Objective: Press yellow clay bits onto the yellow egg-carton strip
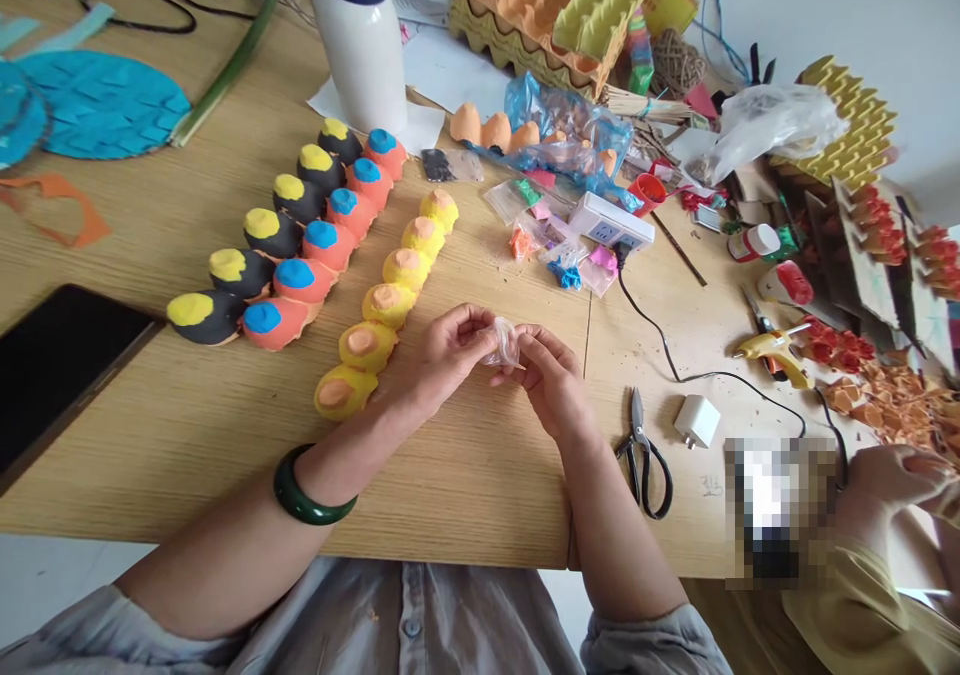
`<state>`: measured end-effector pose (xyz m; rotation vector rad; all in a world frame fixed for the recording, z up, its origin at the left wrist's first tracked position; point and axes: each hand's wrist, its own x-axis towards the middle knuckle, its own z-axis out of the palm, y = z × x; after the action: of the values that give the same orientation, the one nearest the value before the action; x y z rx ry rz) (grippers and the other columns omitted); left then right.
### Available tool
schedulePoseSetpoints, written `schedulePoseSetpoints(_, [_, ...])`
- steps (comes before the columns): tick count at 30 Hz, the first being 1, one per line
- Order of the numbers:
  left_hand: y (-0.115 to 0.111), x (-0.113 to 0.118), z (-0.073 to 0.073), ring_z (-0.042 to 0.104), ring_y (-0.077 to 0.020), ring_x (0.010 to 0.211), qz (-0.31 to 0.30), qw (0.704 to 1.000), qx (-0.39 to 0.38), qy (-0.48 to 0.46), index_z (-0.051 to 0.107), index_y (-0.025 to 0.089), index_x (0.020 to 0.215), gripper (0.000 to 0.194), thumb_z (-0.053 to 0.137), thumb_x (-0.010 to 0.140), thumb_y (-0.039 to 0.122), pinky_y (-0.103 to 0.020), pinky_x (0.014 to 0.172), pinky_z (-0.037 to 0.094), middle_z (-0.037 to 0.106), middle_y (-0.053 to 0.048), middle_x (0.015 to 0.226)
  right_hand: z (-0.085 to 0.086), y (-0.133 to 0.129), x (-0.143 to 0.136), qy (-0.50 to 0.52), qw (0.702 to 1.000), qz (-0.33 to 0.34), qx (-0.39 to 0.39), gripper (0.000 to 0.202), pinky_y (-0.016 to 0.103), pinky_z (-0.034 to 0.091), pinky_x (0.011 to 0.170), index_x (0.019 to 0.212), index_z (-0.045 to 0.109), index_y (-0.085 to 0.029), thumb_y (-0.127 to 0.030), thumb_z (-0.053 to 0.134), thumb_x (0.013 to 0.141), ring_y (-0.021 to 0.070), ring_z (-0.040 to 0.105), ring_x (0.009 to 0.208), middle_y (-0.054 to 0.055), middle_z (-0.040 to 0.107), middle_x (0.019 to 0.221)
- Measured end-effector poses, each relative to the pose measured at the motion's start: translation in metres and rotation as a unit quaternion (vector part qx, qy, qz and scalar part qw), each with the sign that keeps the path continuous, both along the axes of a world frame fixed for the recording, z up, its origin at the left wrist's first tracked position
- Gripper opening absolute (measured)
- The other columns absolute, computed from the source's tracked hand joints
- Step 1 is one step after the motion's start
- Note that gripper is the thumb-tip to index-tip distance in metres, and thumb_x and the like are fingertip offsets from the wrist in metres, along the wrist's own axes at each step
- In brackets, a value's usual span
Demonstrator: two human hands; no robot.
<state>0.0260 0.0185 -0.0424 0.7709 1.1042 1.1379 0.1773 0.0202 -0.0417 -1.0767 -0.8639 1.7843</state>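
Note:
Between my two hands, over the middle of the table, is a small clear plastic bag. My left hand pinches one side of it, and my right hand pinches the other. Whatever may be inside the bag is too small to make out. Just left of my left hand runs a strip of egg-carton cups coated yellow, with bare orange tops. Beyond it stand a strip of red cups with blue tops and a strip of black cups with yellow tops.
Black-handled scissors and a white charger lie to the right. Farther back are a power strip, bits of coloured clay and a white bottle. A glue gun lies near another person's hand.

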Motion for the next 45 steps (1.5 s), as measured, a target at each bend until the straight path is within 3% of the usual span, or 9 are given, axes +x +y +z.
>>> schedulePoseSetpoints(7, [-0.003, -0.002, -0.005, 0.062, -0.0138, 0.074, -0.014, 0.995, 0.049, 0.087, 0.061, 0.018, 0.082, 0.012, 0.066, 0.078, 0.028, -0.022, 0.063, 0.049, 0.065, 0.001, 0.079, -0.005, -0.002, -0.003, -0.049, 0.998, 0.013, 0.049, 0.034, 0.031, 0.067, 0.066, 0.094, 0.068, -0.021, -0.042, 0.087, 0.077, 0.0142, 0.070, 0.070, 0.000, 0.073, 0.086])
schedulePoseSetpoints(15, [-0.006, 0.003, -0.024, 0.067, -0.0144, 0.078, -0.048, 0.997, 0.062, 0.019, 0.062, 0.020, 0.092, 0.018, 0.071, 0.085, 0.034, -0.024, 0.069, 0.055, 0.069, 0.000, 0.086, -0.011, 0.000, 0.001, -0.120, 0.987, -0.035, 0.101, 0.029, 0.026, 0.061, 0.062, 0.090, 0.072, -0.020, -0.046, 0.082, 0.082, 0.0126, 0.066, 0.065, -0.001, 0.070, 0.076])
schedulePoseSetpoints(20, [-0.006, 0.010, -0.035, 0.069, -0.0160, 0.082, -0.006, 0.998, 0.061, 0.021, 0.063, 0.020, 0.092, 0.018, 0.070, 0.088, 0.036, -0.025, 0.069, 0.056, 0.070, -0.001, 0.089, -0.009, 0.001, 0.000, -0.105, 0.991, -0.044, 0.069, 0.029, 0.027, 0.059, 0.059, 0.087, 0.072, -0.020, -0.047, 0.081, 0.082, 0.0138, 0.065, 0.064, 0.000, 0.070, 0.076])
schedulePoseSetpoints(24, [-0.008, 0.010, -0.028, 0.070, -0.0188, 0.088, 0.013, 0.992, 0.087, 0.087, 0.064, 0.019, 0.096, 0.018, 0.067, 0.091, 0.036, -0.030, 0.075, 0.057, 0.072, -0.005, 0.095, -0.010, 0.005, 0.003, -0.082, 0.996, -0.028, 0.026, 0.031, 0.029, 0.058, 0.055, 0.084, 0.071, -0.020, -0.047, 0.085, 0.076, 0.0147, 0.062, 0.060, 0.000, 0.069, 0.074])
schedulePoseSetpoints(28, [-0.011, 0.006, -0.015, 0.065, -0.0198, 0.097, 0.099, 0.939, 0.196, 0.264, 0.066, 0.019, 0.100, 0.015, 0.067, 0.093, 0.032, -0.034, 0.087, 0.054, 0.070, -0.008, 0.105, -0.010, 0.004, 0.005, -0.123, 0.985, -0.084, 0.086, 0.026, 0.027, 0.059, 0.063, 0.084, 0.071, -0.021, -0.042, 0.085, 0.079, 0.0131, 0.063, 0.065, -0.002, 0.067, 0.073])
schedulePoseSetpoints(34, [-0.009, 0.007, -0.013, 0.069, -0.0164, 0.083, 0.007, 0.976, 0.155, 0.150, 0.062, 0.020, 0.093, 0.015, 0.066, 0.095, 0.034, -0.029, 0.076, 0.056, 0.070, -0.003, 0.091, -0.009, 0.000, 0.005, -0.183, 0.969, -0.049, 0.158, 0.022, 0.031, 0.061, 0.072, 0.090, 0.072, -0.022, -0.039, 0.083, 0.082, 0.0160, 0.069, 0.076, 0.002, 0.073, 0.086])
schedulePoseSetpoints(37, [-0.008, 0.006, -0.016, 0.066, -0.0163, 0.080, 0.004, 0.956, 0.191, 0.225, 0.060, 0.020, 0.088, 0.007, 0.062, 0.094, 0.023, -0.029, 0.076, 0.054, 0.068, -0.003, 0.086, -0.011, 0.002, 0.005, -0.224, 0.958, -0.064, 0.165, 0.020, 0.029, 0.059, 0.068, 0.087, 0.072, -0.021, -0.040, 0.080, 0.084, 0.0156, 0.067, 0.074, 0.001, 0.072, 0.082])
schedulePoseSetpoints(41, [-0.006, 0.001, -0.015, 0.064, -0.0168, 0.078, 0.022, 0.916, 0.228, 0.330, 0.055, 0.022, 0.075, 0.019, 0.066, 0.081, 0.007, -0.028, 0.074, 0.052, 0.066, -0.002, 0.082, -0.015, 0.001, 0.005, -0.308, 0.923, -0.113, 0.200, 0.018, 0.030, 0.058, 0.069, 0.090, 0.073, -0.021, -0.039, 0.074, 0.089, 0.0174, 0.069, 0.079, 0.004, 0.074, 0.089])
schedulePoseSetpoints(45, [-0.005, -0.004, -0.012, 0.067, -0.0163, 0.075, 0.027, 0.909, 0.199, 0.366, 0.059, 0.021, 0.079, 0.017, 0.065, 0.079, 0.005, -0.027, 0.071, 0.052, 0.071, -0.001, 0.081, -0.015, -0.002, 0.000, -0.336, 0.914, -0.113, 0.198, 0.017, 0.032, 0.057, 0.069, 0.088, 0.071, -0.020, -0.037, 0.070, 0.090, 0.0182, 0.070, 0.077, 0.004, 0.075, 0.085])
